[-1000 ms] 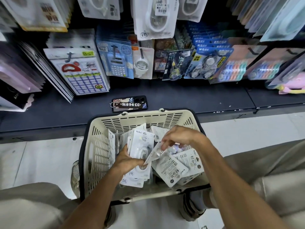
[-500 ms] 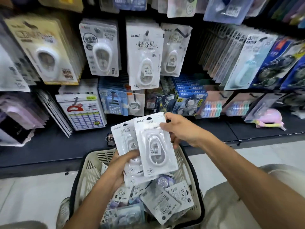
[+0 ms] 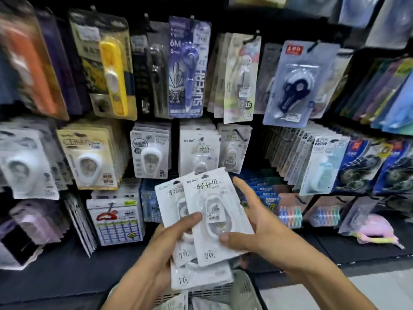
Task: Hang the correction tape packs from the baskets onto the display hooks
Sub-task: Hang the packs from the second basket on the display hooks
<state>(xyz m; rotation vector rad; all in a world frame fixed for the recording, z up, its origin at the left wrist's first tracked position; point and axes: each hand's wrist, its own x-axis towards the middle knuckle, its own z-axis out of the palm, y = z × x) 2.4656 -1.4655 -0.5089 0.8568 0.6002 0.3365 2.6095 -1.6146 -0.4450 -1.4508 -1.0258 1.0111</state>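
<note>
I hold a fanned stack of white correction tape packs [image 3: 210,198] at chest height in front of the display. My left hand [image 3: 169,240] grips the stack from below left, thumb pressed on the front pack. My right hand [image 3: 257,231] holds the front pack's right edge, thumb on its face and fingers behind. Matching white packs [image 3: 199,148] hang on a hook just above the stack. The cream basket [image 3: 241,289] sits below my hands, only its rim and a few packs showing.
Rows of hooks carry other carded stationery: a yellow pack [image 3: 111,72], a blue-purple pack [image 3: 187,63], a navy tape pack [image 3: 295,86]. A dark shelf [image 3: 44,276] runs under the display. Pink packaging [image 3: 375,229] lies on it at right.
Both hands have lifted the packs out of the basket and up toward the hanging rows. My view has tilted upward, so the basket has dropped to the bottom edge.
</note>
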